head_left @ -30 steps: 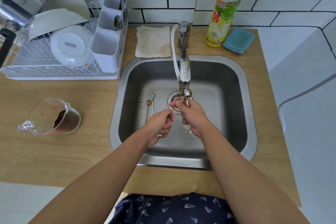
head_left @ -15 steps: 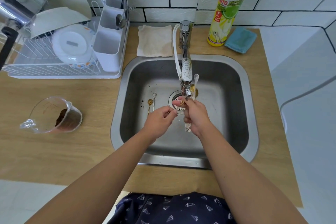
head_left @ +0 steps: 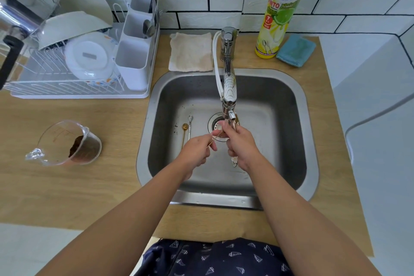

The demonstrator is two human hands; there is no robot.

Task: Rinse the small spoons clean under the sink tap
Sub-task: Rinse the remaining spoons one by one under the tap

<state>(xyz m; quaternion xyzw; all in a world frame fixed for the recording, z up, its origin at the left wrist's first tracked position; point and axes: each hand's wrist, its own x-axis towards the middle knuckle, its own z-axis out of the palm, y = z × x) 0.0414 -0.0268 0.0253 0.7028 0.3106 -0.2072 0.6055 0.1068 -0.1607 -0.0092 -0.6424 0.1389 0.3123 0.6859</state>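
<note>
Gone from above the right hand (head_left: pixel 240 141) is the white spoon that stood up beside the tap (head_left: pixel 229 87) half a second ago. Now both hands meet under the spout: the left hand (head_left: pixel 197 149) pinches a thin gold spoon (head_left: pixel 211 142), the right grips spoon handles. Beyond, two spoons (head_left: pixel 187 129) lie in the sink (head_left: pixel 289 105).

White rectangular wall tiles with dark grout lines (head_left: pixel 201 2) are seen behind a light wood-grain countertop (head_left: pixel 67 186), into which a stainless-steel basin is set. A pale grey-white surface (head_left: pixel 376 141) is shown to the right of the countertop, and a light floor (head_left: pixel 29 251) is visible below its front edge. Even, soft daylight is cast throughout
</note>
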